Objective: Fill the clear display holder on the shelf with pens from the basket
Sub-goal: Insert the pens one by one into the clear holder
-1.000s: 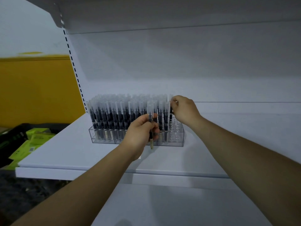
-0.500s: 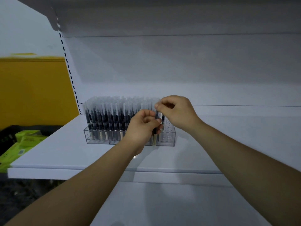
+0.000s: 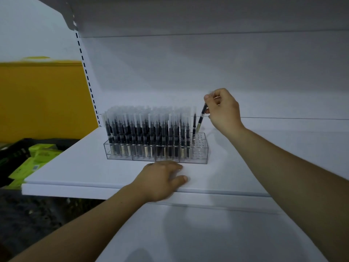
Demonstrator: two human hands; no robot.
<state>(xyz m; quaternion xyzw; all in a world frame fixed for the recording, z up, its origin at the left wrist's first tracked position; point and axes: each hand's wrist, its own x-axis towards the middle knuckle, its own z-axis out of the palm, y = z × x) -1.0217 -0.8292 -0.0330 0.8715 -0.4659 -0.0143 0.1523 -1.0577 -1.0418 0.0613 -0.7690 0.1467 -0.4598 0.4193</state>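
Observation:
The clear display holder (image 3: 200, 159) stands on the white shelf (image 3: 75, 167), packed with several upright black pens (image 3: 143, 133) with frosted caps. Only its right end shows bare holes. My right hand (image 3: 224, 112) pinches one pen (image 3: 200, 120) by its top, tilted, with its lower tip at the holder's back right corner. My left hand (image 3: 162, 178) rests palm down on the shelf's front edge, just in front of the holder, holding nothing.
A dark basket (image 3: 20, 154) with lime-green packs (image 3: 34, 163) sits low at the left, below shelf level. A yellow wall is behind it. Another shelf board overhangs above, and a lower shelf (image 3: 198, 233) lies beneath my arms.
My right hand took the pen from my left hand and carried it right to the holder's end. My left hand dropped to the shelf edge, now without a pen.

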